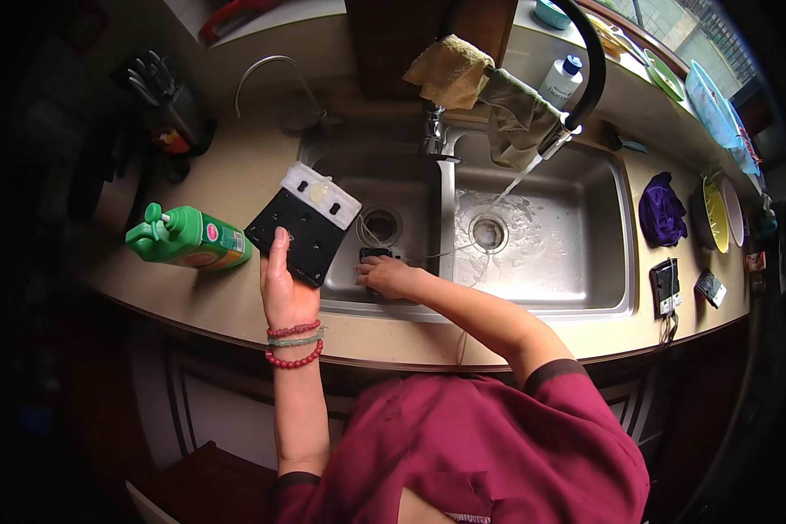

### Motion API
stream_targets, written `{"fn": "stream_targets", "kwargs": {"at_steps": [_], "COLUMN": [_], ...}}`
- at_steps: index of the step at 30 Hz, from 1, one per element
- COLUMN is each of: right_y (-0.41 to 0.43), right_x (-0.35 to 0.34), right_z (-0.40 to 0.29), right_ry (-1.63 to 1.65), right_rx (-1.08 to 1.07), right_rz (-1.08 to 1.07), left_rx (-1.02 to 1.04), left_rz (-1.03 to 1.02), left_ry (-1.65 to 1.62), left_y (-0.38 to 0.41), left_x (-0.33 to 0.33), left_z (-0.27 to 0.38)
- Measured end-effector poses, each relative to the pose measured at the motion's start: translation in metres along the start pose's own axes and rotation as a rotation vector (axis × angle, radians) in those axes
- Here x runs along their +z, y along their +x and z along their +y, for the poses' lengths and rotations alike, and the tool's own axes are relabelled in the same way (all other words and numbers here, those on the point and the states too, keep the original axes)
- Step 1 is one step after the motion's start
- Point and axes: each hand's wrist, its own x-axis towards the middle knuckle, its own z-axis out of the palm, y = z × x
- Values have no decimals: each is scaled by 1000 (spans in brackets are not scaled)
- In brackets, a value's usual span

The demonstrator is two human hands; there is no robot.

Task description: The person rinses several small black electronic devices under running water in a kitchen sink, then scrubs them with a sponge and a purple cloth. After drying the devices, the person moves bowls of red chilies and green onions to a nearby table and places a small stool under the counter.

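My left hand [289, 288] holds up a flat black square item with a white strip [304, 242], its thumb on the black face; a pale yellowish blob sits on the white strip. My right hand [388, 276] reaches into the left basin [340, 278] of the steel double sink, with its fingers on a small black object [374, 253] beside the drain. Whether those fingers grip it or only rest on it cannot be told. A thin pale cord [442, 253] runs over the divider between the basins. Water flows from the black faucet [559, 141] into the right basin [550, 262].
A green pump bottle [193, 237] stands left of the sink, with a knife block [177, 114] behind. Cloths [516, 108] hang above the divider. Right of the sink lie a purple cloth [663, 211], two small black-and-white items [665, 287] and bowls [715, 213].
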Motion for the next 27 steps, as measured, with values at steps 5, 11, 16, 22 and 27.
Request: {"fn": "stream_targets", "kwargs": {"at_steps": [5,11,16,22,27], "right_y": [37,29,-42,-189,-286], "right_x": [30,-36,-108,-152,-130], "right_z": [28,34,3,-55,-38], "right_ry": [-403,-224,220,1382,1707], "right_rx": [-36,228,359,706,631], "right_rz": [-81,-359,-52,765,1320], "left_rx": [-98,-188,-195,-240,-281], "left_rz": [-43,-4,2,-48,-73], "left_ry": [-30,-98,-125,-95,-80], "left_y": [29,59,84,97,83], "left_x": [-25,-69,-78,-80,-68], "left_z": [4,-6,-9,-25,-52]}}
